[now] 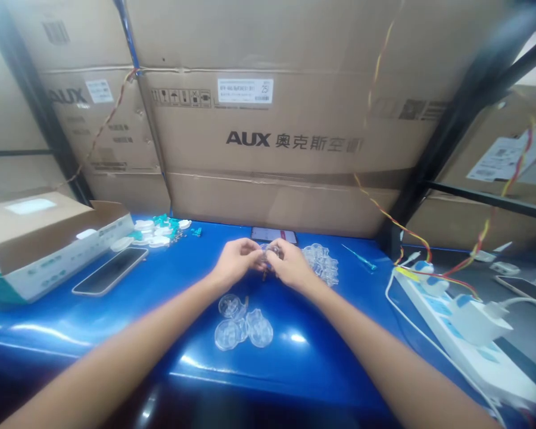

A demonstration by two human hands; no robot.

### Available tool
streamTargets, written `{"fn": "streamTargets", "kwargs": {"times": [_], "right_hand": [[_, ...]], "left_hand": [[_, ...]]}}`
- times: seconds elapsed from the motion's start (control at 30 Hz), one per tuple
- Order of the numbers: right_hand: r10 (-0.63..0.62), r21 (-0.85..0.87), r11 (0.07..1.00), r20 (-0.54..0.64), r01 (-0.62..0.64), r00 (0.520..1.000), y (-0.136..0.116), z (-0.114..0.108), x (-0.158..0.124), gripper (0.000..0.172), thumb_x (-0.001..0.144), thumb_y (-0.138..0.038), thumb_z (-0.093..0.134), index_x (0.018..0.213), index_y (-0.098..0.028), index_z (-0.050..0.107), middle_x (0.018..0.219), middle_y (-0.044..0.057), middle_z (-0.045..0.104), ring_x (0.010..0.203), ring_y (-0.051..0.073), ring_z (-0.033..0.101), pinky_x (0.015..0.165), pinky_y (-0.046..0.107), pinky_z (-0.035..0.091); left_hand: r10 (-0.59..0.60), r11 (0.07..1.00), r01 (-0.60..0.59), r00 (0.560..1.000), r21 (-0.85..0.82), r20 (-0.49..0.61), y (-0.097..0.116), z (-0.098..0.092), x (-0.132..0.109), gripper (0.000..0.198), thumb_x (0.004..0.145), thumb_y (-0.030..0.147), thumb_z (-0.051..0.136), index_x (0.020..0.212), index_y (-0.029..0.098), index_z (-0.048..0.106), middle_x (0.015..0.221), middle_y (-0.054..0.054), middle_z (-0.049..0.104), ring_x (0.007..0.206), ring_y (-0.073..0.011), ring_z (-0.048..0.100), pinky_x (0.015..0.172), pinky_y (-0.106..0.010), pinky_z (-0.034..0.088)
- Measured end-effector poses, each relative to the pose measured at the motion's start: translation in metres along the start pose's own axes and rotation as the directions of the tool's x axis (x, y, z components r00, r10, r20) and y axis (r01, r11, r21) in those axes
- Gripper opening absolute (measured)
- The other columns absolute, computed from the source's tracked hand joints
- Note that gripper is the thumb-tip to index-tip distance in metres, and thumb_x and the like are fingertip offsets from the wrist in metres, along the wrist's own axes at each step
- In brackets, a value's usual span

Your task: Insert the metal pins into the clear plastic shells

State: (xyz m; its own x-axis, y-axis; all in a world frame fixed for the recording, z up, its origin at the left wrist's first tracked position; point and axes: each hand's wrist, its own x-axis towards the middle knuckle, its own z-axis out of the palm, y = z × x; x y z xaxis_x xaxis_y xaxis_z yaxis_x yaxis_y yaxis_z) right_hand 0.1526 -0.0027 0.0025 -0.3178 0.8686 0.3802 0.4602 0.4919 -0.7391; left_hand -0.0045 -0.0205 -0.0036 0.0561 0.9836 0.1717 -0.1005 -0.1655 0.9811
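"Where are the hands?"

"Together over the middle of the blue table (pixel 295 369), nearer its back edge. The left hand (pixel 236 260) and the right hand (pixel 290 265) are pressed close, fingertips pinching a small clear plastic suction cup (pixel 268 251) between them."

"Anything else on that piece?"

"A thin brownish stem shows below it, too small to make out."

"What's nearest the hands?"

"A heap of clear cups (pixel 320 264) sits just beside the right hand. Three more clear cups (pixel 243 323) lie together toward the front edge, below the hands."

"And further along the table?"

"Teal and white plastic parts (pixel 161 231) are scattered by the back edge, left of centre. A cardboard box (pixel 40 244) sits at the left edge, with a smartphone (pixel 110 271) lying just beside it. Another phone (pixel 273 235) lies at the back edge, behind the hands, and a teal-handled screwdriver (pixel 360 258) lies toward the back right corner."

"Past the right edge?"

"A white power strip (pixel 469 333), with plugs in it."
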Motion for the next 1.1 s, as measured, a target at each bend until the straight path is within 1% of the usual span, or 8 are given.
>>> {"fn": "streamTargets", "kwargs": {"times": [0.1,0.23,0.4,0.57,0.8,0.87,0.97,1.1], "right_hand": [[-0.015,0.051,0.999,0.027,0.013,1.0,0.0028,-0.0001,0.0007,0.012,0.082,-0.028,0.048,0.08,-0.019,0.055,0.059,-0.004,0.055,0.053,0.013,0.05,0.051,0.023,0.037],[-0.05,0.162,0.986,0.082,0.036,0.995,0.0058,-0.0016,0.0017,0.012,0.084,-0.031,0.049,0.083,-0.02,0.053,0.057,-0.005,0.053,0.05,0.012,0.05,0.049,0.023,0.038],[-0.039,0.284,0.959,0.145,-0.004,0.989,0.0032,-0.0043,0.0017,0.013,0.084,-0.032,0.05,0.084,-0.02,0.051,0.056,-0.005,0.051,0.045,0.012,0.049,0.044,0.022,0.039],[-0.031,0.248,0.969,0.125,-0.001,0.992,0.0019,-0.0039,0.0008,0.01,0.083,-0.029,0.05,0.081,-0.02,0.051,0.056,-0.005,0.052,0.046,0.011,0.049,0.045,0.022,0.039],[-0.06,0.203,0.978,0.087,0.042,0.994,0.0018,-0.004,0.0006,0.007,0.082,-0.026,0.049,0.08,-0.019,0.051,0.056,-0.006,0.053,0.047,0.01,0.048,0.047,0.022,0.038],[-0.048,0.235,0.972,0.108,0.021,0.993,0.0014,-0.0052,0.0017,0.007,0.082,-0.026,0.05,0.08,-0.019,0.051,0.055,-0.006,0.053,0.046,0.01,0.047,0.045,0.021,0.038],[-0.008,0.324,0.944,0.193,-0.056,0.981,0.0016,-0.0075,0.0039,0.01,0.083,-0.029,0.05,0.083,-0.018,0.05,0.057,-0.004,0.057,0.045,0.01,0.051,0.044,0.021,0.041],[-0.01,0.409,0.907,0.257,-0.099,0.966,0.0038,-0.0086,0.006,0.013,0.084,-0.031,0.051,0.084,-0.018,0.051,0.065,0.0,0.063,0.053,0.012,0.06,0.047,0.022,0.047]], "left_hand": [[-0.021,0.999,0.021,1.0,-0.026,0.005,0.0014,-0.0017,0.0001,0.038,0.061,0.034,0.081,0.082,0.01,0.06,0.065,-0.006,0.07,0.058,-0.0188,0.069,0.062,-0.032,0.058],[0.014,1.0,-0.014,1.0,-0.003,0.017,0.0034,-0.0038,0.0,0.038,0.062,0.037,0.08,0.08,0.01,0.061,0.066,-0.007,0.07,0.058,-0.0185,0.068,0.06,-0.03,0.057],[0.039,0.999,-0.04,0.999,0.028,0.028,0.0063,-0.0048,-0.0009,0.034,0.063,0.034,0.079,0.08,0.01,0.06,0.066,-0.007,0.07,0.059,-0.0189,0.068,0.06,-0.03,0.056],[0.038,0.998,-0.039,0.999,0.053,0.027,0.0049,-0.0049,0.0006,0.032,0.065,0.035,0.077,0.078,0.012,0.059,0.062,-0.005,0.068,0.058,-0.0191,0.068,0.059,-0.031,0.056],[0.088,0.992,-0.092,0.995,0.083,0.052,0.0037,-0.0049,0.0006,0.029,0.068,0.034,0.074,0.079,0.012,0.059,0.062,-0.005,0.068,0.058,-0.019,0.067,0.058,-0.031,0.055],[0.079,0.993,-0.083,0.996,0.083,0.049,0.0054,-0.0044,-0.0004,0.029,0.068,0.033,0.074,0.079,0.011,0.059,0.062,-0.005,0.068,0.058,-0.0188,0.067,0.058,-0.031,0.055],[0.04,0.998,-0.042,0.998,0.039,0.052,0.0082,-0.0038,-0.0019,0.031,0.068,0.035,0.076,0.078,0.011,0.059,0.063,-0.005,0.068,0.058,-0.0182,0.067,0.058,-0.03,0.055],[0.008,1.0,-0.008,0.999,0.009,0.037,0.0084,-0.004,-0.002,0.034,0.066,0.037,0.078,0.078,0.011,0.059,0.064,-0.006,0.069,0.059,-0.0174,0.067,0.058,-0.028,0.055]]}}
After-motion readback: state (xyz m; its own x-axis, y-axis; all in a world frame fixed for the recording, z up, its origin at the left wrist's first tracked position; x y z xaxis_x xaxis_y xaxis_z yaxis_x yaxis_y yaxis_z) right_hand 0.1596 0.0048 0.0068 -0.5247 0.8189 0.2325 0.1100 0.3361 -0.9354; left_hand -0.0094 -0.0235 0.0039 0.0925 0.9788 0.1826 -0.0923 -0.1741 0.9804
